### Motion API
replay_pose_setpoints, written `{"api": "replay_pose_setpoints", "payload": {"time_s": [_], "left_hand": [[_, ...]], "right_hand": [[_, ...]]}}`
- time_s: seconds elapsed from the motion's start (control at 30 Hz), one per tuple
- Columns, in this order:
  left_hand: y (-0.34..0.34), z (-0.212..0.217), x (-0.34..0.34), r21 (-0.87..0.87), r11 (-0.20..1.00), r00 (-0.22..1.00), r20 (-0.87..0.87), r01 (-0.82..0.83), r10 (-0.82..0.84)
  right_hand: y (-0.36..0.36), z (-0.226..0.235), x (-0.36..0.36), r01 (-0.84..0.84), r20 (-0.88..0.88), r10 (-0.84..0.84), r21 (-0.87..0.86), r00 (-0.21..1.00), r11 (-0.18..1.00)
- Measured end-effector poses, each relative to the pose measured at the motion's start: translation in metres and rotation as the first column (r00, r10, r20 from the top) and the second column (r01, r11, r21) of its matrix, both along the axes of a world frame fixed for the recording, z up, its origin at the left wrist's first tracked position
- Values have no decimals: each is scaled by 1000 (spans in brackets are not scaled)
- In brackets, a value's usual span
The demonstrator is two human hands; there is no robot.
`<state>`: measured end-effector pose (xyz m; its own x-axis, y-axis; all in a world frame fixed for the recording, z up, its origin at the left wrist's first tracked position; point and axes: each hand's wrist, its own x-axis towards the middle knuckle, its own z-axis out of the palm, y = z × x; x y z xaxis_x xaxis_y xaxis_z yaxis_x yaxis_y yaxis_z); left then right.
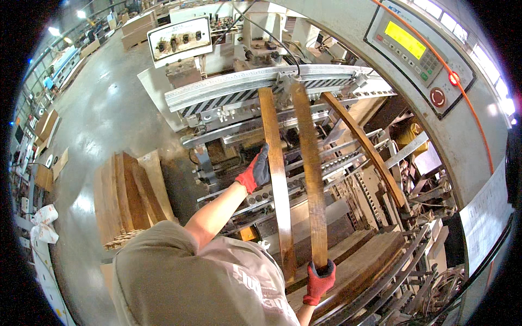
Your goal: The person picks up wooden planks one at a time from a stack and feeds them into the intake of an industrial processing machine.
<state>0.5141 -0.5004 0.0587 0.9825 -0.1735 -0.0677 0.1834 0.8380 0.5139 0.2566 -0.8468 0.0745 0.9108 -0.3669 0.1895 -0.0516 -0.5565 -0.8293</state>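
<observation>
Nearest the camera, the right hand (319, 282), in a red and grey glove, is closed around the near end of a long brown wooden slat (311, 174). The fingers wrap the slat's tip, and the board runs away from the hand, up toward the striped guard bar (239, 89) of the machine (348, 179).

Further out, the left hand (256, 171), gloved the same way, lies with fingers spread against the left edge of a second wooden slat (277, 179). It presses or steadies the board; whether the thumb hooks round the far side is hidden by the wood itself. This second slat lies just beside the first, nearly parallel, its near end reaching down past the person's grey-shirted shoulder (201, 277).

To the right, a third, curved slat (365, 144) leans across the machine's metal rails, well apart from both hands.

On the left, a stack of wooden boards (133, 195) stands on the shiny concrete floor (103, 108).

Beyond the guard bar sits a white control box (179, 39), and at the upper right a control panel with a yellow screen (416, 46). The far ends of both held slats vanish under the guard bar.
</observation>
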Motion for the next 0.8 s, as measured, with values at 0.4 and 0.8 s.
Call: {"api": "replay_pose_setpoints", "payload": {"time_s": [0.4, 0.8], "left_hand": [[-18, 56, -39, 237, 971, 993, 107, 15, -41], [-41, 65, -70, 57, 994, 986, 129, 96, -103]], "right_hand": [[26, 14, -13, 86, 595, -278, 330, 754, 940], [-5, 54, -77, 536, 849, -394, 163, 351, 828]]}}
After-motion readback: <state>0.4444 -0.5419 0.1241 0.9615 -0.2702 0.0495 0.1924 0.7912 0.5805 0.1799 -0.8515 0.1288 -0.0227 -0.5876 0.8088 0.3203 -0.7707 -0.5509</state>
